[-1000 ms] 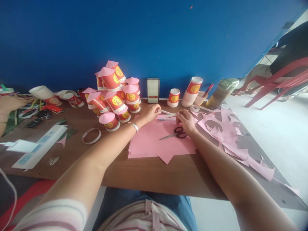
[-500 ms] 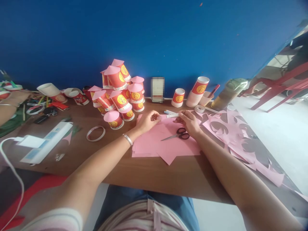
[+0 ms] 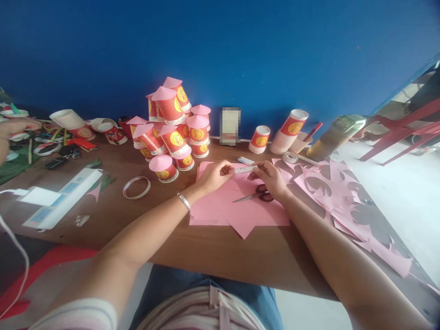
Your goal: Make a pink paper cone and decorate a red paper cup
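Item: slim white tube (image 3: 244,169), centre of the frame, above stacked pink paper sheets (image 3: 220,206) on a brown wooden bench (image 3: 192,250). Left hand (image 3: 215,176): fingertips pinched on the tube's left end. Right hand (image 3: 271,178): fingertips pinched on its right end. Hazards, as judged: slip or drop, from a narrow end grip; black-handled metal scissors (image 3: 264,194), just below the right hand, nudged by a lowered wrist. Orientation: long axis near level, left to right across the frame; which end is the tip, cannot be told.
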Demonstrator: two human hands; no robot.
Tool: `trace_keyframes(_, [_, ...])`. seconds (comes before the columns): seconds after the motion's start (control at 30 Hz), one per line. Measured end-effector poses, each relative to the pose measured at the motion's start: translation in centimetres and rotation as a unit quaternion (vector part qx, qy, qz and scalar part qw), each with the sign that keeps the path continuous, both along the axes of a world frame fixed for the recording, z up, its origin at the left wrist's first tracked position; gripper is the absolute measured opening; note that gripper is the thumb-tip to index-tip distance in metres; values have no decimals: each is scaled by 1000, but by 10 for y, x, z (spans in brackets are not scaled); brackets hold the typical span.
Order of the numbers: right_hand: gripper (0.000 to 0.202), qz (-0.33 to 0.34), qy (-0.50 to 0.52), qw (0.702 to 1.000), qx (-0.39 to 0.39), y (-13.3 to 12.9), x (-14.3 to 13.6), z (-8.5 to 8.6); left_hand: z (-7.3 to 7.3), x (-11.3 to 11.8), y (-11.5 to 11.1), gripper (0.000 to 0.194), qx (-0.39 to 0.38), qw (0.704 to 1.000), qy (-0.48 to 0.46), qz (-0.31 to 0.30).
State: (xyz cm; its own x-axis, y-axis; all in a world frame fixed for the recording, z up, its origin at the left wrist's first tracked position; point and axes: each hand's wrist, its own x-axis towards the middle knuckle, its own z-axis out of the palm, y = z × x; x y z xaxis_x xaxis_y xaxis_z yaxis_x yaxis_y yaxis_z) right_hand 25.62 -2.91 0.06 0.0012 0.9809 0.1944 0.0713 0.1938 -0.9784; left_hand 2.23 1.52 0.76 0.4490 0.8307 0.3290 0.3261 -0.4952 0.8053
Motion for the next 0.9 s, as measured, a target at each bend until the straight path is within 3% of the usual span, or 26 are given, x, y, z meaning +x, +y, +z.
trace_keyframes(0.17, [45, 0, -54, 998, 9, -3, -1, 3, -3, -1, 1, 11, 3, 1000, -8, 2])
trace_keyframes(0.47, [27, 3, -139, 990, 31, -5, -2, 5, -5, -1, -2, 8, 74, 996, 36, -17])
trace_keyframes(0.67, [30, -2, -134, 990, 40, -2, 1, 1, 7, -4, -3, 15, 59, 997, 58, -14])
trace_keyframes(0.77, [28, -39, -180, 980, 74, 2, 7, -6, 16, -13, 3, 42, 63, 987, 144, -18])
trace_keyframes(0.9, [18, -101, -311, 939, 105, 8, 13, -16, 24, -23, 10, 48, 56, 952, 293, -63])
